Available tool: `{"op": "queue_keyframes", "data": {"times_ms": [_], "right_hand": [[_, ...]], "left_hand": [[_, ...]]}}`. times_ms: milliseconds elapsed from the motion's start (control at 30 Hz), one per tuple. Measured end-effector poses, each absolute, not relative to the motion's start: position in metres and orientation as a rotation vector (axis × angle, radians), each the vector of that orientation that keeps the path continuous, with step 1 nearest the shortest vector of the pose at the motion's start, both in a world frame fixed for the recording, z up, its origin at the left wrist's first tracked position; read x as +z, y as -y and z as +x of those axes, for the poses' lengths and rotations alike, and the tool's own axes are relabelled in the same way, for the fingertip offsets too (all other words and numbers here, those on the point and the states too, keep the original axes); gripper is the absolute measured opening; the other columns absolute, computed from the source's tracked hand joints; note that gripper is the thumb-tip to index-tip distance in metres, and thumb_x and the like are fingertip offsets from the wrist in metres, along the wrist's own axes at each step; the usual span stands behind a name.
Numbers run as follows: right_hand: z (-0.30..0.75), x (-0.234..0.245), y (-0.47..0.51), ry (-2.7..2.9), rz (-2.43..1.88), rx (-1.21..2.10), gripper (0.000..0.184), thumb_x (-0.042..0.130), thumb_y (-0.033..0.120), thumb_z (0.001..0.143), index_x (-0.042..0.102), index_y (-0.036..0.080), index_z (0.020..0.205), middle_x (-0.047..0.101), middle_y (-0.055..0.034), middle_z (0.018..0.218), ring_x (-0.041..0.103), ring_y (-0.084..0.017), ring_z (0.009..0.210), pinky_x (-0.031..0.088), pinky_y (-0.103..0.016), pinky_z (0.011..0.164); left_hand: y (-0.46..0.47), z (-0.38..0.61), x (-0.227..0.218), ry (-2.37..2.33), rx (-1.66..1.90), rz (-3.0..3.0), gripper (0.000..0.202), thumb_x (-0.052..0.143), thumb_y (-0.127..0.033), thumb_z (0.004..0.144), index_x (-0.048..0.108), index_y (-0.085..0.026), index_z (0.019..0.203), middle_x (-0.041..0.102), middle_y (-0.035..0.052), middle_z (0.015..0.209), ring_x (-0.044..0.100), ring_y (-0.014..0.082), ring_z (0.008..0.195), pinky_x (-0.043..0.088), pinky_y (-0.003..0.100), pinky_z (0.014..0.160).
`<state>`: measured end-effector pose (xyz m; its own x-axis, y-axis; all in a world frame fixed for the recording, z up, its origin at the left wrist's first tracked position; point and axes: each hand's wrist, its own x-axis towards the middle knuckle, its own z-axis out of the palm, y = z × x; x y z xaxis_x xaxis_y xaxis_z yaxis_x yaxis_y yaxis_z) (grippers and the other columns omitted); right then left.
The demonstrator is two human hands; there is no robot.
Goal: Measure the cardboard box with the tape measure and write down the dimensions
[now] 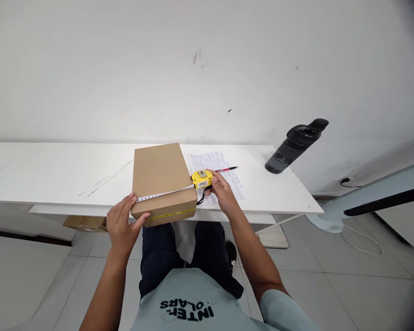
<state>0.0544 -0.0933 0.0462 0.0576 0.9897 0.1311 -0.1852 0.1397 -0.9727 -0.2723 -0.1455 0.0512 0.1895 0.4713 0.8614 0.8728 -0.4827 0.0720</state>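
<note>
On the white surface (pixel 72 174), a printed sheet (pixel 207 161) lies partly hidden beneath the tape measure (pixel 202 179) and right hand (pixel 221 191), its print too fine to read. The fingers also hide the left end of a pen (pixel 227 169). Most figures on the drawn-out blade (pixel 165 193) are hard to make out. The blade crosses the top of a cardboard box (pixel 162 168) at the near edge. The right grip closes around the yellow case; the left hand (pixel 122 220) clasps the box's corner, fingers at the blade's end, thumb on the front.
</note>
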Motion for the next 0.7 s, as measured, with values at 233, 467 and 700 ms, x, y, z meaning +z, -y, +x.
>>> {"op": "queue_keyframes", "data": {"times_ms": [233,467,700], "right_hand": [[0.098,0.024,0.055,1.407,-1.616,0.659,0.057,0.028,0.052,0.104,0.049,0.018,0.144,0.067,-0.0083,0.11,0.063,-0.016,0.076,0.053,-0.031,0.072],[0.161,0.017,0.004,1.592,-2.086,0.342,0.047,0.045,0.01,0.093,0.058,0.014,0.137,0.057,-0.0216,0.126,0.063,-0.03,0.104,0.043,-0.042,0.088],[0.189,0.009,-0.018,1.711,-2.098,0.309,0.03,0.052,0.006,0.089,0.068,0.017,0.112,0.067,-0.0145,0.107,0.064,-0.026,0.095,0.039,-0.036,0.083]], "left_hand": [[0.147,-0.271,0.05,1.282,-1.221,-2.032,0.059,0.079,-0.035,0.083,0.055,-0.025,0.136,0.07,0.0136,0.128,0.067,0.0297,0.117,0.052,0.043,0.097],[0.146,-0.273,0.05,1.262,-1.21,-2.027,0.06,0.079,-0.035,0.083,0.055,-0.024,0.136,0.071,0.014,0.126,0.068,0.0295,0.114,0.052,0.041,0.095],[0.142,-0.274,0.048,1.258,-1.216,-2.028,0.062,0.079,-0.034,0.083,0.054,-0.024,0.138,0.07,0.0133,0.128,0.068,0.0289,0.116,0.05,0.041,0.097]]}}
